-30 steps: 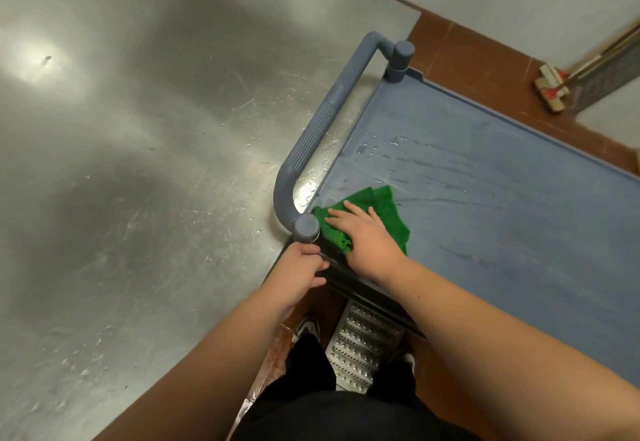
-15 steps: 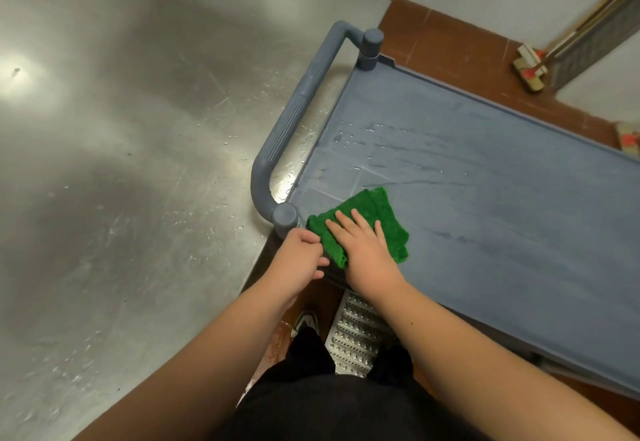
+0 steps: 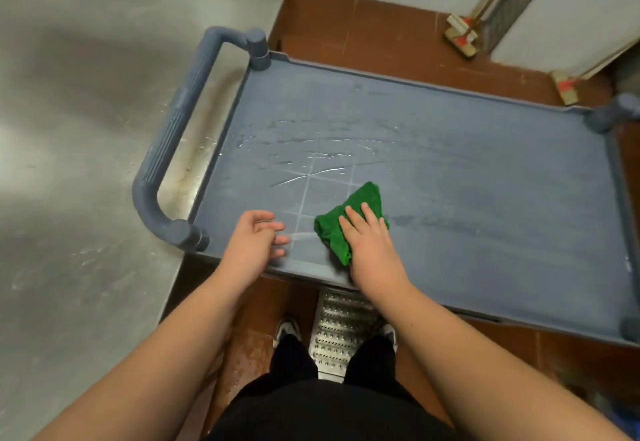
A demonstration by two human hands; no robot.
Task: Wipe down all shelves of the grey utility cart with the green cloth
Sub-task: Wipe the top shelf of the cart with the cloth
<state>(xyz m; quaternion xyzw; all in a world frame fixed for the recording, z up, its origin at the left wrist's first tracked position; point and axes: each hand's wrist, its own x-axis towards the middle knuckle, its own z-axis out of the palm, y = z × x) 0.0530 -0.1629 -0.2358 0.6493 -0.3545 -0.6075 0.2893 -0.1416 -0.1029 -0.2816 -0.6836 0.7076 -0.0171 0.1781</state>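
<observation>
The steel surface [image 3: 86, 128] sits left of the cart's handle [image 3: 173, 142]. My left hand [image 3: 254, 244] hovers loose and empty over the near edge of the top shelf [image 3: 467, 177], while my right hand [image 3: 370, 243] presses flat on the green cloth [image 3: 349, 218] to wipe the wet streaks

The light over me is dim and even, seemingly from overhead. It throws a broad, soft glare across the steel desk [image 3: 86, 149] at my left, and thin wet streaks glint on the cart's top shelf [image 3: 450, 170]. My left hand [image 3: 254, 243] is slightly smeared at the fingertips, perhaps from motion. Straight edges bow toward the frame's borders, and the far corners look soft and darker.
</observation>
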